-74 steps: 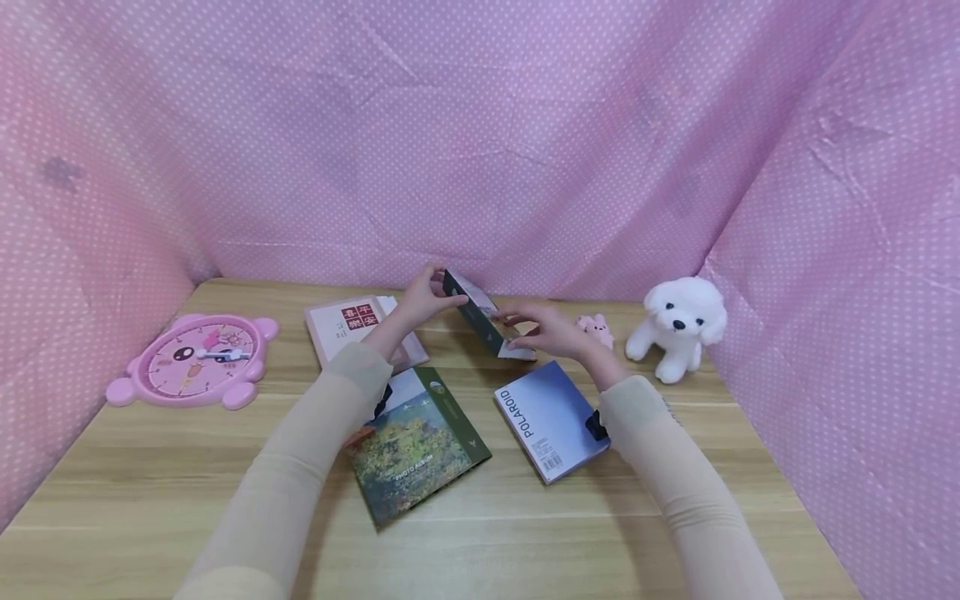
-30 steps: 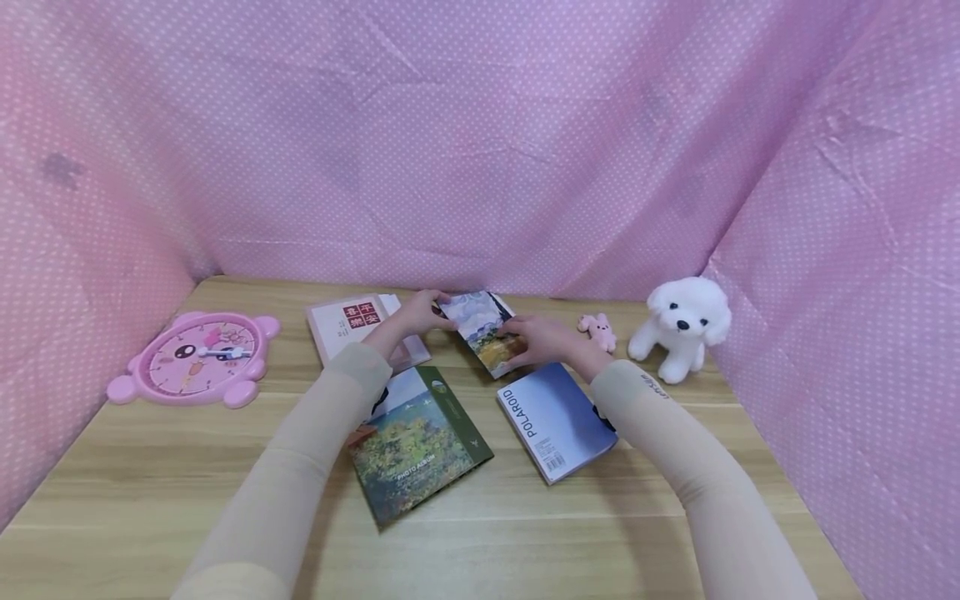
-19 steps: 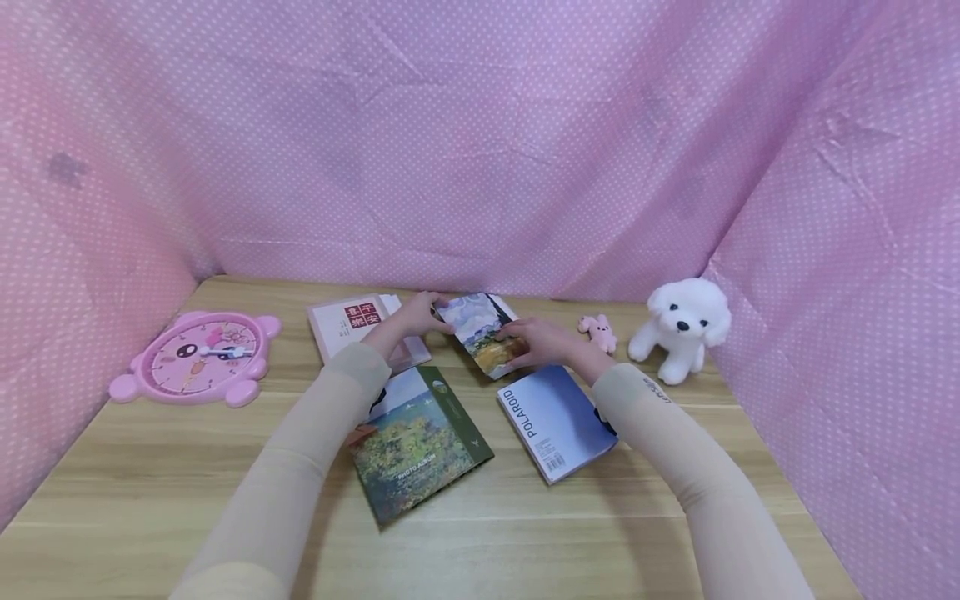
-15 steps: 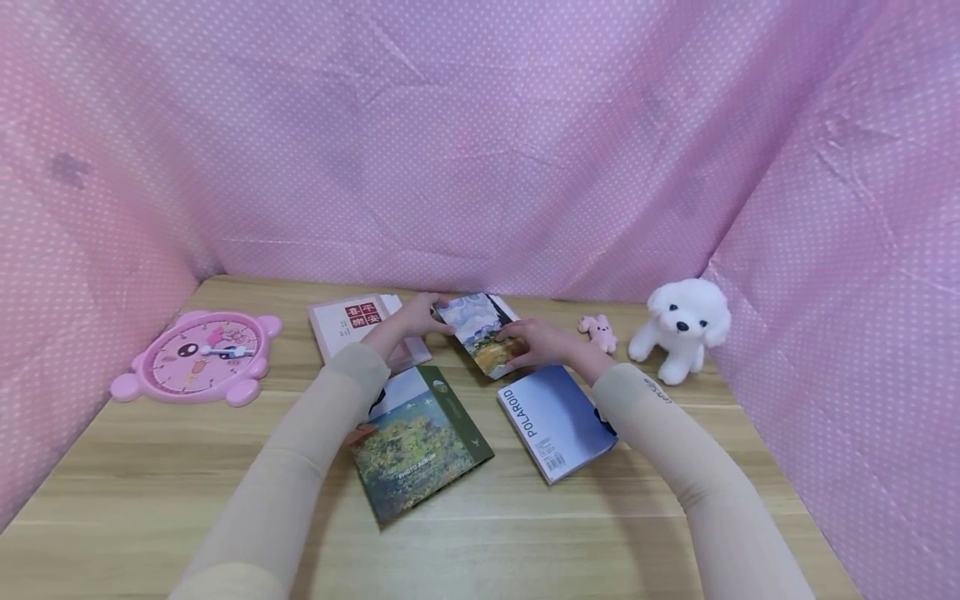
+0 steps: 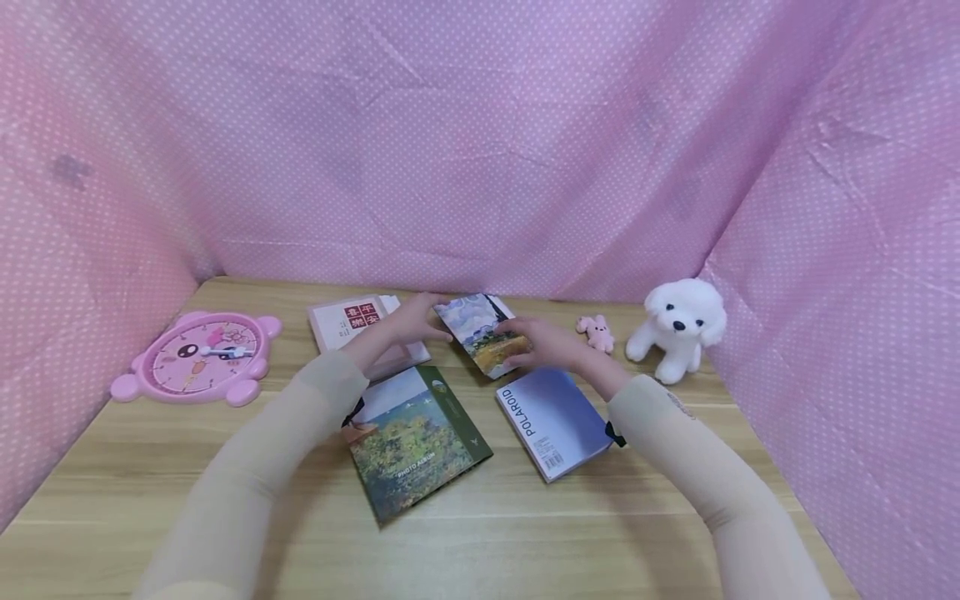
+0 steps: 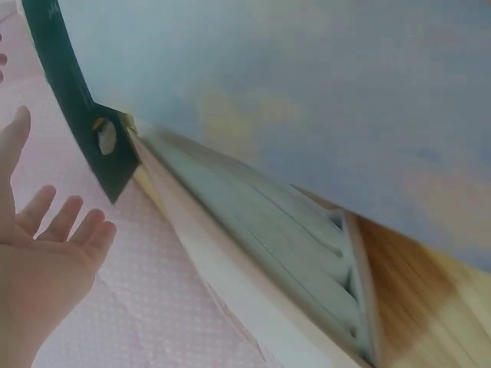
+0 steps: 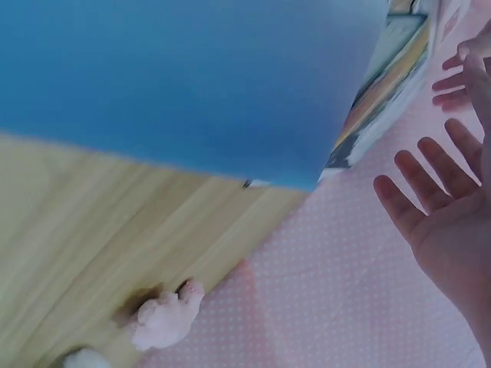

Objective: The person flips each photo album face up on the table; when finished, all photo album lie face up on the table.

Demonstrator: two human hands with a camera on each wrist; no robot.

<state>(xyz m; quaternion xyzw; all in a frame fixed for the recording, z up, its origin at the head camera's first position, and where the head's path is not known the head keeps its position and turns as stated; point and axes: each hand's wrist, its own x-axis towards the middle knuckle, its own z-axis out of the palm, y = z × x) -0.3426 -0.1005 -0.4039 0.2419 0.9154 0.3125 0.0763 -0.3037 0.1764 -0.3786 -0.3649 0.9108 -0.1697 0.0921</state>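
Note:
A small painted album [image 5: 474, 329], its cover showing a cloudy sky and golden field, lies flat at the back middle of the table. My left hand [image 5: 411, 323] is just left of it, fingers spread and holding nothing; the left wrist view shows this hand [image 6: 57, 264] apart from the books. Over the album's right edge hovers my right hand [image 5: 547, 343]. In the right wrist view that hand [image 7: 453, 203] has its fingers loosely extended with nothing between them. Nearer me lie a green-spined photo album [image 5: 420, 442] and a blue POLAROID album [image 5: 555, 421].
Left of the painted album is a pale book with red characters [image 5: 337, 325], partly behind my left hand. A pink bear-shaped clock [image 5: 202, 358] lies at left. A small pink toy [image 5: 597, 333] and a white plush dog [image 5: 678, 325] are at right. Pink dotted cloth [image 5: 480, 150] encloses the table.
The painted album was tilted up on edge between both hands and has been laid flat. Both hands have let go of it, and the left has drawn slightly leftward.

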